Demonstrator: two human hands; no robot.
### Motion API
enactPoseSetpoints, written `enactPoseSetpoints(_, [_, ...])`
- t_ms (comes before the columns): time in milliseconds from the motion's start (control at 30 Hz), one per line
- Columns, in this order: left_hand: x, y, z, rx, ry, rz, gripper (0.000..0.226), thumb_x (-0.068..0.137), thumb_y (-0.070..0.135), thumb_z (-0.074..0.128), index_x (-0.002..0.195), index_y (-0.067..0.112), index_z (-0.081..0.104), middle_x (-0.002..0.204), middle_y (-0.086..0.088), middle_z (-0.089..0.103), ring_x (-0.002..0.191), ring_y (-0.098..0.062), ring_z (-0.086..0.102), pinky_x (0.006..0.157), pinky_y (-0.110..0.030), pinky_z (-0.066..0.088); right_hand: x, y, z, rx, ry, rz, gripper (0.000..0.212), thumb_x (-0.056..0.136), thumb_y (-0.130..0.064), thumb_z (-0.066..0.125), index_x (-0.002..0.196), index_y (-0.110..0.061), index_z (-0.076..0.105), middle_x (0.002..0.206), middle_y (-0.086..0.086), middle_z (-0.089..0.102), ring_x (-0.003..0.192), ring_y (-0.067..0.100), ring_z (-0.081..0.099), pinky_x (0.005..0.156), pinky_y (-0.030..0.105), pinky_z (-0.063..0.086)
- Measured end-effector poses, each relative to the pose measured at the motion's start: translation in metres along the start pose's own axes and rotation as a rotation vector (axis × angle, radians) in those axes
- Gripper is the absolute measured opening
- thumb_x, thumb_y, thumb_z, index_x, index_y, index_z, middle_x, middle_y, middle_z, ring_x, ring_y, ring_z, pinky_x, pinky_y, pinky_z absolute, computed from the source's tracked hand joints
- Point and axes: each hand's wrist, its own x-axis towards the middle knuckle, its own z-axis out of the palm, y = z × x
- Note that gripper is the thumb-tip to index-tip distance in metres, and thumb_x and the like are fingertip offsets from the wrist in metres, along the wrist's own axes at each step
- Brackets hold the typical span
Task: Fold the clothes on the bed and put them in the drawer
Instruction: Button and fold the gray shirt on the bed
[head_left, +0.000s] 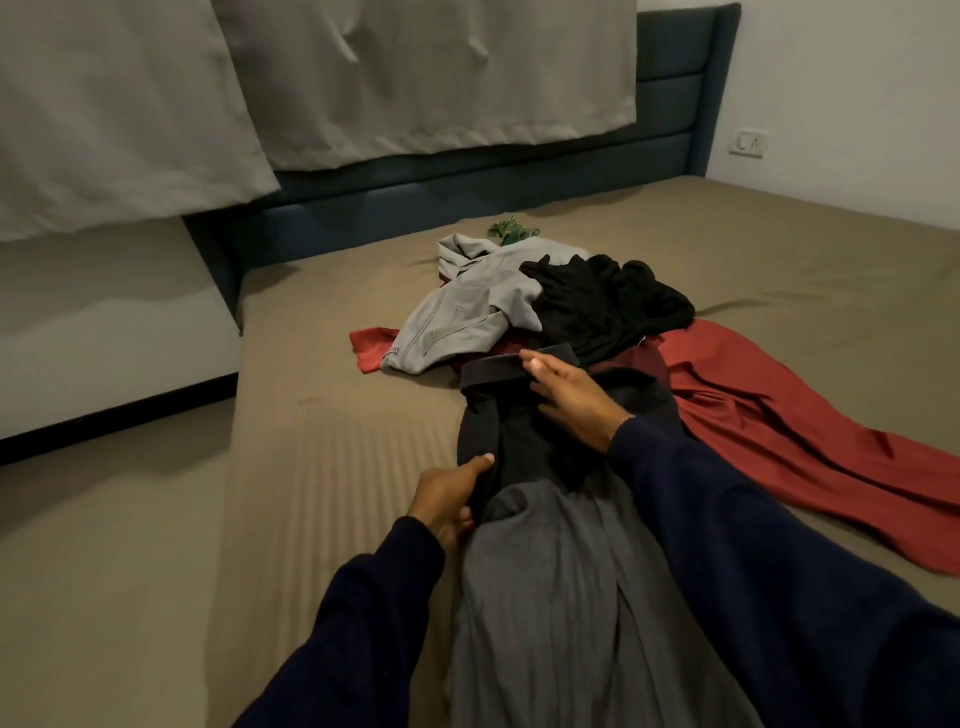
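Observation:
A long dark garment, grey in its near part, lies stretched along the bed toward me. My left hand pinches its left edge, thumb on top and fingers curled under the cloth. My right hand lies on the garment's far end with fingers straight, touching its dark waistband. Behind it lies a pile: a light grey garment, a black garment and a red garment spread to the right. A small green item lies behind the pile.
The dark blue headboard runs along the far side, partly covered by grey curtains. A wall socket sits at the upper right. The floor lies to the left of the bed. No drawer is in view.

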Motion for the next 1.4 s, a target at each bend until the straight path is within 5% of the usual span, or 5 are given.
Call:
enactPoseSetpoints(300, [0.002,0.015,0.021,-0.148,-0.168,0.043,0.031,0.102,0.031,0.043,0.109,0.01,0.065,0.108,-0.016,0.07,0.096,-0.029,0.067,0.08,-0.041,0.058,-0.11,0.023,0.037,-0.855,0.061,0.014,0.109,0.055,-0.099,0.052,0.131,-0.022,0.05,0.122,-0.006,0.052,0.113,0.017,0.054,0.096,0.036,0.05])
enactPoseSetpoints(700, [0.044,0.001,0.031,0.318,-0.095,0.383,0.032,0.092,0.014,0.048,0.061,0.02,0.045,0.06,-0.004,0.043,0.056,-0.018,0.039,0.055,-0.033,0.033,0.077,0.027,0.009,-1.044,-0.086,0.013,0.068,0.101,-0.045,0.05,0.16,-0.024,0.021,0.168,0.009,0.012,0.152,0.036,0.015,0.123,0.046,0.019])
enactPoseSetpoints(967, [0.093,-0.025,0.015,0.435,-0.24,0.483,0.04,0.098,0.024,0.047,0.136,0.026,0.059,0.132,0.003,0.063,0.122,-0.012,0.058,0.109,-0.036,0.045,0.061,0.039,-0.002,-0.644,0.094,-0.003,0.056,0.099,-0.058,0.047,0.139,-0.02,0.057,0.156,0.002,0.043,0.143,0.025,0.041,0.114,0.035,0.032])
enactPoseSetpoints(1167, [0.092,-0.032,0.008,0.327,-0.3,0.541,0.047,0.102,0.005,0.05,0.147,0.018,0.048,0.136,-0.001,0.062,0.124,-0.012,0.059,0.106,-0.029,0.048,-0.051,0.033,0.016,-1.239,0.077,0.134,0.093,0.056,-0.101,0.047,0.1,-0.02,0.06,0.104,0.001,0.064,0.1,0.023,0.064,0.076,0.033,0.047])
enactPoseSetpoints(1400, [0.077,-0.028,0.012,0.357,-0.267,0.488,0.063,0.094,0.023,0.068,0.151,0.027,0.04,0.092,-0.001,0.065,0.075,-0.01,0.06,0.07,-0.022,0.053,-0.061,0.043,-0.016,-0.855,0.114,0.05,0.019,0.096,-0.031,0.063,0.083,-0.021,0.073,0.095,0.007,0.074,0.095,0.026,0.069,0.076,0.03,0.047])
